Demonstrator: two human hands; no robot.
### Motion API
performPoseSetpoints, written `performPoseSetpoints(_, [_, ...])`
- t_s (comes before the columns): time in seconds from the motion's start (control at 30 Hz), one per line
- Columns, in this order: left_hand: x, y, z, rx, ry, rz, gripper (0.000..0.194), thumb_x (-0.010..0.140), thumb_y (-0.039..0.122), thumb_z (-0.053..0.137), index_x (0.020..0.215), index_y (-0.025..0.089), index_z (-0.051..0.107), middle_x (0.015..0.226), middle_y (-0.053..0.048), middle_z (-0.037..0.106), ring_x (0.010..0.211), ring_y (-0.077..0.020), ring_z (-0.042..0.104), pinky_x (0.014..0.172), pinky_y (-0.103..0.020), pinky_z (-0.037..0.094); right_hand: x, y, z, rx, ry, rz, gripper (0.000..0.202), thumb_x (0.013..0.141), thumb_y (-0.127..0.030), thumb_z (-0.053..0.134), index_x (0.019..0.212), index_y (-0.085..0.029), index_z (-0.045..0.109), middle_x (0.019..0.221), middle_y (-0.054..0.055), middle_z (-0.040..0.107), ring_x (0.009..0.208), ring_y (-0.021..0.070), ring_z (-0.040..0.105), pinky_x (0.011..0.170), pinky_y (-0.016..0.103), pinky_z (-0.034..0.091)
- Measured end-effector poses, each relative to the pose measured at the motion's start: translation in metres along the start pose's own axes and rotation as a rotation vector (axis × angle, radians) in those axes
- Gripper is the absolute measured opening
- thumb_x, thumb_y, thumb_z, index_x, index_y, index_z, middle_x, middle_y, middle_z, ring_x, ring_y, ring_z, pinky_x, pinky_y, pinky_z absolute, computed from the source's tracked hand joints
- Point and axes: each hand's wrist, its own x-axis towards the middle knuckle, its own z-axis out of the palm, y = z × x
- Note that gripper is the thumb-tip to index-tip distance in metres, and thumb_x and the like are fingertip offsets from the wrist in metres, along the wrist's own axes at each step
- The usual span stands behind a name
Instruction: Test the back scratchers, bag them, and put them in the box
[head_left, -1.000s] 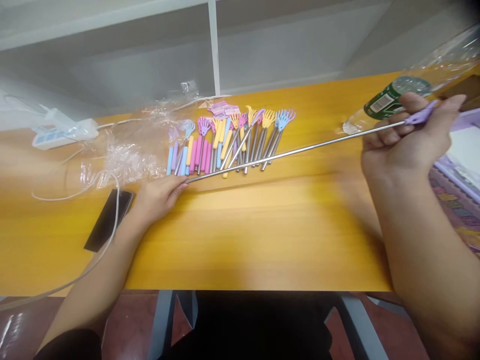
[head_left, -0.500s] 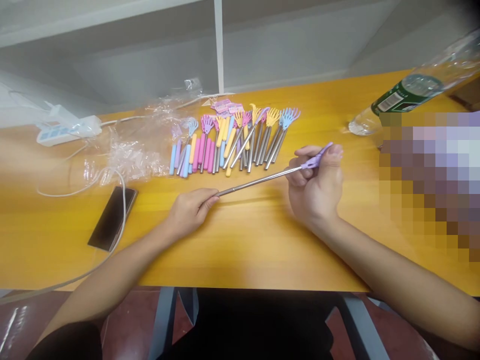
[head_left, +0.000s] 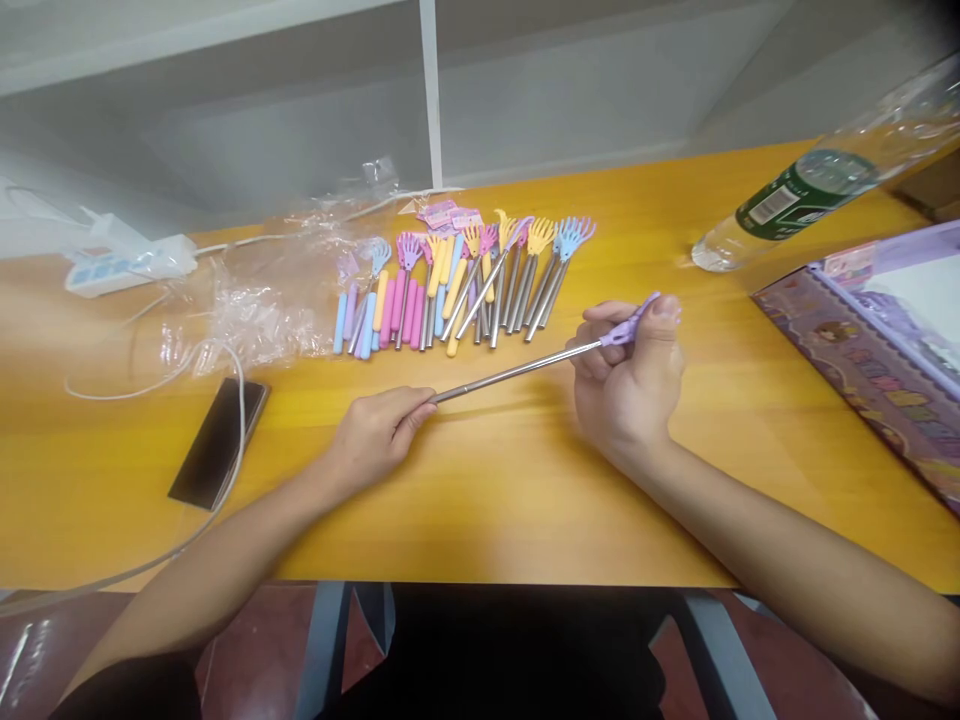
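In the head view, the left hand (head_left: 379,435) was closed around the near-left end of a slim metal rod (head_left: 517,371), thumb pressed against the fingers. The rod slanted up to the right, above the bare middle of the wooden table (head_left: 487,510). At its right end sat a purple head (head_left: 622,332), which the right hand (head_left: 630,390) grasped palm up, thumb over it and fingers curled behind. The head seemed to be claw-shaped, though the fingers covered too much of it to be sure.

Beyond the rod, on the far middle of the table, lay a row of scratchers (head_left: 540,238) with claw heads in yellow, blue, pink and purple, their metal shafts pointing toward the near side. Coloured sleeves (head_left: 387,314) lay among them toward the left, and small pink-purple packets (head_left: 437,214) lay behind. Crumpled clear plastic (head_left: 262,315) spread to the left of the row, with a white power strip (head_left: 131,268) at the far left. Nearer, a dark phone (head_left: 210,445) lay under a white cable (head_left: 242,405). On the right were a green-labelled bottle (head_left: 784,205) and, nearer, a printed purple box (head_left: 862,370).
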Motion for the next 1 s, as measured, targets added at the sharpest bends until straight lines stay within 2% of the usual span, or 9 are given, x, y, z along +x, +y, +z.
performPoseSetpoints(0.23, [-0.001,0.009,0.001,-0.025,0.028,0.013,0.027,0.110,0.032,0.056,0.115,0.018,0.079,0.100,-0.009,0.084,0.088,-0.0206,0.081,0.079,-0.030,0.065,-0.006,0.001,0.002,-0.049,-0.011,0.012,0.057,0.096,-0.075,0.064,0.079,-0.021,0.072,0.061,-0.006,0.018,0.049,0.0098,0.016,0.047,0.027,0.019])
performPoseSetpoints(0.53, [-0.003,0.019,-0.003,-0.108,-0.033,-0.057,0.025,0.110,0.032,0.057,0.115,0.022,0.079,0.105,-0.006,0.084,0.093,-0.0207,0.081,0.082,-0.030,0.065,-0.012,0.001,0.007,-0.064,-0.009,0.014,0.059,0.096,-0.078,0.062,0.077,-0.023,0.072,0.060,-0.006,0.015,0.048,0.0107,0.017,0.046,0.028,0.019])
performPoseSetpoints(0.8, [-0.002,0.023,-0.008,-0.122,-0.095,-0.103,0.026,0.111,0.034,0.055,0.108,0.023,0.079,0.099,-0.005,0.083,0.086,-0.0191,0.080,0.073,-0.027,0.060,-0.017,0.002,0.008,-0.013,-0.036,0.041,0.056,0.099,-0.073,0.063,0.077,-0.022,0.073,0.058,-0.006,0.015,0.047,0.0100,0.020,0.046,0.027,0.021])
performPoseSetpoints(1.0, [-0.004,0.025,-0.006,-0.131,-0.086,-0.101,0.026,0.111,0.035,0.055,0.109,0.024,0.079,0.098,-0.004,0.083,0.085,-0.0189,0.079,0.073,-0.027,0.060,-0.017,0.000,0.009,-0.025,-0.050,0.049,0.059,0.099,-0.074,0.061,0.074,-0.022,0.070,0.058,-0.006,0.015,0.047,0.0099,0.021,0.046,0.028,0.022])
